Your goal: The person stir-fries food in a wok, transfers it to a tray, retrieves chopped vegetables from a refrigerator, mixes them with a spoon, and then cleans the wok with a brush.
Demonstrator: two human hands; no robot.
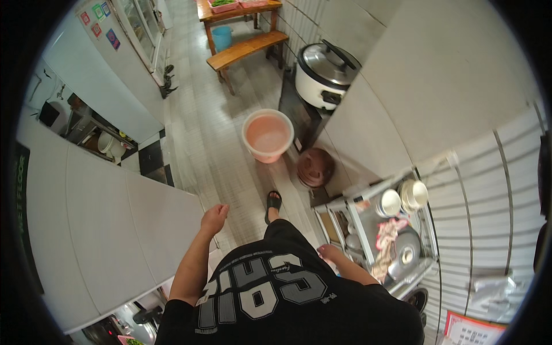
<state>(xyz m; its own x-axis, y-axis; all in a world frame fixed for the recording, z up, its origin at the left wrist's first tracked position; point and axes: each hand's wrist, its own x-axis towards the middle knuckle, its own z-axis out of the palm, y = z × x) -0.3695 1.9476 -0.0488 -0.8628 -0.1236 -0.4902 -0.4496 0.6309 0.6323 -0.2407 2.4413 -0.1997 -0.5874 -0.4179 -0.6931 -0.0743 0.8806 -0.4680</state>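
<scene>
My left hand [214, 219] hangs in the air to the left of my body, its fingers curled in and nothing visible in them. My right hand [330, 252] is low beside my black shirt, near a metal shelf cart [356, 221]. Its fingers are partly hidden, and a small whitish patch shows beside it that I cannot make out. Ahead on the floor stands a round, pinkish-orange plastic tub [268, 133], touched by neither hand. One foot in a black sandal [273, 201] is forward on the floor.
A brown round bin [315, 168] stands right of the tub, below a large rice cooker [329, 72] on a dark stand. Bowls [391, 202], a cloth [386, 238] and a metal lid [405, 256] lie on the cart. Farther off are a wooden bench [247, 50] and a blue bucket [222, 38]. A white partition [109, 213] borders the left.
</scene>
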